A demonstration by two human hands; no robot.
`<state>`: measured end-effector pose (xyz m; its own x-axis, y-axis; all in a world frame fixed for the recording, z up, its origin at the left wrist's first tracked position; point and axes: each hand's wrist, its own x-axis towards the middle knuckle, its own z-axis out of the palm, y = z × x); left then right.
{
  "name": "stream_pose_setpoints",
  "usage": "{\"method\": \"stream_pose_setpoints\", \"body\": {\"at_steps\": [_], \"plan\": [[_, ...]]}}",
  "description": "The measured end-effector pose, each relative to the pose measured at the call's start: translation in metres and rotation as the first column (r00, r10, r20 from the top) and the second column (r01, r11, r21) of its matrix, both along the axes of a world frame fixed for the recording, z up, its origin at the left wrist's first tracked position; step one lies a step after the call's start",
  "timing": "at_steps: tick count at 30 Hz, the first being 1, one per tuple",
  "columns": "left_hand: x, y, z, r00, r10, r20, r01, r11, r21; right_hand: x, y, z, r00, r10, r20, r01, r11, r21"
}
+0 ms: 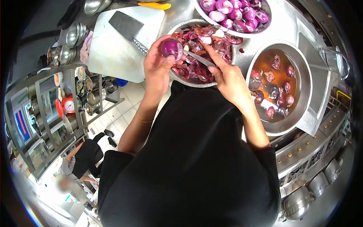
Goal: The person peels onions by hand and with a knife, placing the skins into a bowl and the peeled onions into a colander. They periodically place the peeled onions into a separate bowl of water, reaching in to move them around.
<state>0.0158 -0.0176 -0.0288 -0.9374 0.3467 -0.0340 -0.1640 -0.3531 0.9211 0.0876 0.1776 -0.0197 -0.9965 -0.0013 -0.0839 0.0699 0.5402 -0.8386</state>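
Observation:
A purple-skinned red onion (170, 48) is held up in the fingers of my left hand (155, 72). My right hand (230, 81) grips a small knife (199, 58), its blade slanting up and left so the tip is right at the onion's side. The right index finger is stretched out over the peels. Below both hands sits a metal bowl (233, 55) heaped with papery onion skins (194, 36) and pale trimmings. On the right, unpeeled onions (280, 99) sit in brownish water inside a large metal basin (308, 77).
Shiny peeled onions (235, 14) fill a perforated colander at the top. A cleaver (126, 24) lies on the white cutting board (107, 56) at left, with a yellow-handled tool (160, 5) behind. Metal bowls (75, 34) stand left of the board. Another person (86, 157) works at lower left.

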Motion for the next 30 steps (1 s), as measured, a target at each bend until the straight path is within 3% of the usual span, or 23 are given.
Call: {"method": "stream_pose_setpoints", "body": {"at_steps": [1,3,5,7,9,11,13,15,16,17,19,20,22,23,25,28,29,30], "plan": [[-0.002,0.000,0.001,1.000,0.001,-0.001,-0.001,1.000,0.001,0.000,0.000,0.002,0.999,0.011,0.038,-0.011,1.000,0.007],[-0.008,-0.003,0.004,0.991,-0.113,0.068,0.094,0.967,0.236,0.001,-0.001,0.007,0.998,-0.016,0.062,0.020,0.998,-0.053],[-0.009,-0.004,0.011,0.986,-0.114,0.121,0.081,0.964,0.251,-0.001,-0.002,0.014,0.991,-0.073,0.115,0.093,0.979,-0.181],[-0.012,0.001,0.022,0.946,-0.153,0.284,0.039,0.928,0.369,-0.001,-0.001,0.013,0.984,-0.093,0.150,0.109,0.988,-0.108],[-0.024,0.002,0.018,0.941,-0.195,0.277,0.083,0.925,0.370,0.006,-0.001,0.006,0.995,-0.085,0.060,0.084,0.996,0.013],[-0.047,0.009,0.013,0.967,-0.209,0.148,0.196,0.975,0.101,0.013,-0.002,0.009,0.996,-0.087,0.022,0.085,0.994,0.070],[-0.069,0.026,0.021,0.954,-0.298,-0.004,0.294,0.944,-0.150,0.022,-0.004,0.016,0.993,-0.121,0.010,0.119,0.986,0.113],[-0.087,0.055,0.026,0.873,-0.442,-0.207,0.374,0.878,-0.298,0.033,-0.005,0.032,0.973,-0.193,0.123,0.186,0.980,0.064],[-0.103,0.069,0.019,0.718,-0.549,-0.428,0.347,0.815,-0.463,0.039,-0.006,0.038,0.967,-0.233,0.101,0.230,0.972,0.047],[-0.109,0.087,0.023,0.677,-0.620,-0.396,0.382,0.757,-0.530,0.046,-0.005,0.042,0.958,-0.274,0.082,0.273,0.962,0.031],[-0.123,0.128,0.025,0.620,-0.676,-0.398,0.303,0.674,-0.674,0.061,0.003,0.047,0.919,-0.369,0.140,0.370,0.929,0.016],[-0.138,0.152,0.008,0.620,-0.657,-0.429,0.301,0.705,-0.643,0.072,0.006,0.048,0.892,-0.433,0.128,0.432,0.901,0.043],[-0.151,0.196,0.014,0.474,-0.662,-0.581,-0.007,0.657,-0.754,0.094,0.013,0.051,0.817,-0.541,0.201,0.545,0.837,0.039],[-0.158,0.218,0.005,0.424,-0.648,-0.632,-0.081,0.668,-0.739,0.107,0.014,0.048,0.771,-0.623,0.134,0.621,0.781,0.061],[-0.163,0.253,-0.002,0.429,-0.699,-0.572,-0.129,0.579,-0.805,0.134,0.024,0.042,0.718,-0.693,0.064,0.694,0.720,0.001],[-0.169,0.287,-0.023,0.380,-0.755,-0.535,-0.159,0.516,-0.841,0.174,0.049,0.046,0.622,-0.773,0.129,0.779,0.628,0.008],[-0.166,0.293,-0.032,0.212,-0.688,-0.694,-0.291,0.634,-0.717,0.190,0.060,0.040,0.584,-0.803,0.119,0.809,0.587,-0.007],[-0.142,0.297,-0.019,0.187,-0.660,-0.727,-0.283,0.673,-0.684,0.204,0.072,0.031,0.549,-0.835,0.051,0.836,0.549,0.004]]}}
